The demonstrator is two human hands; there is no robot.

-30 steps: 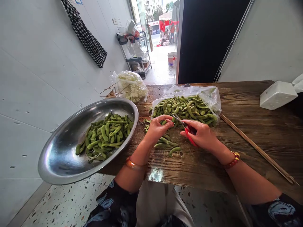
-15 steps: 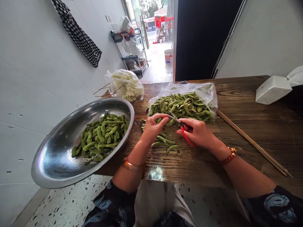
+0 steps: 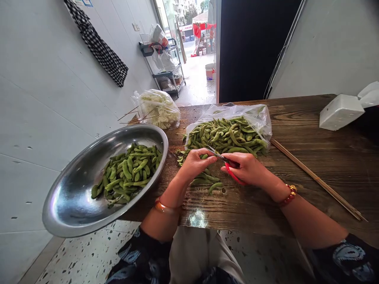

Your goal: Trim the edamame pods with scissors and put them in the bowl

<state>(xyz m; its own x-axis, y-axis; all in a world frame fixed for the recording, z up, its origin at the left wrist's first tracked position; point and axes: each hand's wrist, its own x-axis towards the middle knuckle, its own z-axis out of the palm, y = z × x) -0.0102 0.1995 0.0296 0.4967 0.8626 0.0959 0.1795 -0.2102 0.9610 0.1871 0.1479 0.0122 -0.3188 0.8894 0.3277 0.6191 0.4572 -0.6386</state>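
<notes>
My right hand (image 3: 248,167) is closed around scissors (image 3: 233,174) with red handles, their blades pointing left toward my other hand. Pinched in my left hand (image 3: 195,163) is a green soybean pod (image 3: 204,156), mostly covered by the fingers, close to the blade tips. Just behind both hands, a clear plastic bag (image 3: 260,118) lies open with a heap of pods (image 3: 225,134) spilling from it. A few loose pods (image 3: 214,188) lie on the wood below my hands. To the left, a big steel basin (image 3: 69,201) holds a pile of pods (image 3: 127,169).
The dark wooden table (image 3: 310,130) carries a bag of cauliflower pieces (image 3: 161,108) behind the basin. Thin wooden skewers (image 3: 319,179) lie at the right, below a white tissue pack (image 3: 342,112). A loaded trolley (image 3: 166,73) stands by the doorway; the basin overhangs the table's left edge.
Both hands have come slightly nearer to me, still close together with the scissors between them. The camera view has shifted a little. The basin's pile looks the same.
</notes>
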